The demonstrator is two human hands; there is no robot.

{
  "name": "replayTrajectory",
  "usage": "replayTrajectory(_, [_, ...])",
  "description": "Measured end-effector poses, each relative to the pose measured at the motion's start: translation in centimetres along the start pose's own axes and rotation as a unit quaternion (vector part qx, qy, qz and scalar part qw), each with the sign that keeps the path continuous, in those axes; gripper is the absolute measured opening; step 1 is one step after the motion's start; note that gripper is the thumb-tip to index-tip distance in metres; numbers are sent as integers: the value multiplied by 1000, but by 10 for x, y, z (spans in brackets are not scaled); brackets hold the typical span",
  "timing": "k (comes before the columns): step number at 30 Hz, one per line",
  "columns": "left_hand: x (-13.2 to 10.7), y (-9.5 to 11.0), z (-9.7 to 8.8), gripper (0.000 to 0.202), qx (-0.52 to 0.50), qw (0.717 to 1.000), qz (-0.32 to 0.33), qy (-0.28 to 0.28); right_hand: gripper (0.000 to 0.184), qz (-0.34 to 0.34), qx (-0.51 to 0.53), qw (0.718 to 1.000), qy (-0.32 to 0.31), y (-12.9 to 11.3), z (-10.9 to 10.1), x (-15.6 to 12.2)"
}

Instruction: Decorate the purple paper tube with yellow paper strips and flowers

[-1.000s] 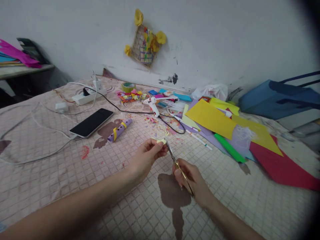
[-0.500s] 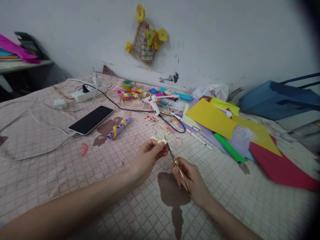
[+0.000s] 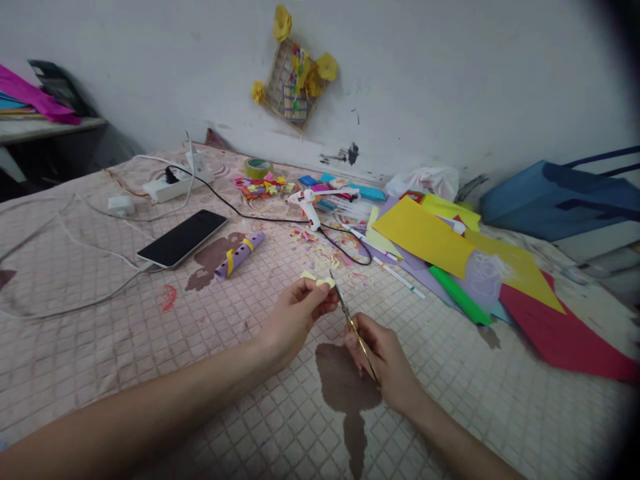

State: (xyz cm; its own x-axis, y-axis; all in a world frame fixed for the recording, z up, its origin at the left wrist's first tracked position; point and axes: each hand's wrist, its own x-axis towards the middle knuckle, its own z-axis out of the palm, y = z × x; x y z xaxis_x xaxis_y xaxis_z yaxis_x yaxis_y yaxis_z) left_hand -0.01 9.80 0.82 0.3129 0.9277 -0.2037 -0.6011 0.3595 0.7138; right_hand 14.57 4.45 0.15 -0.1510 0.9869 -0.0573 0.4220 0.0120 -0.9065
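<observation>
Hands are close together but not touching, both over the middle of the patterned cloth (image 3: 100, 320). Left hand (image 3: 295, 313) pinches a small pale yellow paper piece (image 3: 325, 283) between thumb and fingers, just above the center of the frame. Right hand (image 3: 385, 357) grips gold-handled scissors (image 3: 351, 325), blades angled up, tips right beside the paper piece; can't tell if they're cutting. Paper scraps (image 3: 313, 243) are scattered ahead of the hands. Purple paper tube (image 3: 239, 255) with yellow bands lies left of them, phone (image 3: 183, 239) further left. Glue gun (image 3: 309, 207) is upper center, tape roll (image 3: 259, 168) behind it, power strip (image 3: 173, 188) upper left. Yellow sheet (image 3: 423, 237), red sheet (image 3: 555, 327) and green strip (image 3: 459, 295) are piled right.
</observation>
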Motion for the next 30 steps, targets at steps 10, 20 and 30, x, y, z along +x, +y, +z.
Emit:
replayTrajectory(10, [1,1,0,15,7,1000,5,-1,32,-5,-9,1000,1,3,-1,0])
replayTrajectory(20, [3,4,-1,15,17,1000,5,-7,33,2,-12,1000,-4,2,-3,-1])
replayTrajectory(30, [7,6,-3,18,52,998,17,-16,41,40,101,994,-15,2,-6,3])
